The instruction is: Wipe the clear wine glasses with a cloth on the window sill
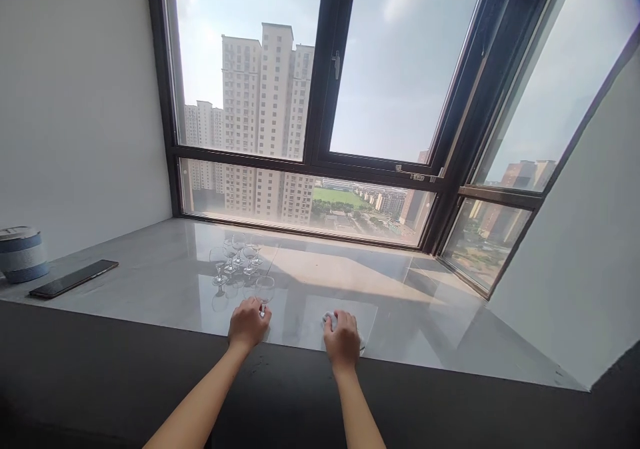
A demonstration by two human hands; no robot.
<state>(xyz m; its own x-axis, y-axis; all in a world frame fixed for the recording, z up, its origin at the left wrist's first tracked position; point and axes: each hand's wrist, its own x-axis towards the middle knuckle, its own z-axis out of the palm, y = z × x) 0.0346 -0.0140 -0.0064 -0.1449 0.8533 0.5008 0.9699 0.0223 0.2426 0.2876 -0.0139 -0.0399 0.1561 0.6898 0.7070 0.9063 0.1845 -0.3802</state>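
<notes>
Near the front edge of the glossy sill, my left hand (249, 323) is closed round the lower part of a clear wine glass (265, 282), whose bowl rises above my fingers. To the right, my right hand (343, 339) grips a bunched white cloth (329, 318), mostly covered by my fingers and resting at the sill surface. Just behind my left hand stand several more clear stemmed glasses (230, 262), upright and grouped close together, with their reflections showing on the sill.
The pale, shiny window sill (155, 289) ends in a front edge above a dark face. At its left end are a black phone (75, 279) lying flat and a blue-and-white container (24, 255). Dark-framed windows (313, 165) rise behind, and white walls (85, 102) close both sides.
</notes>
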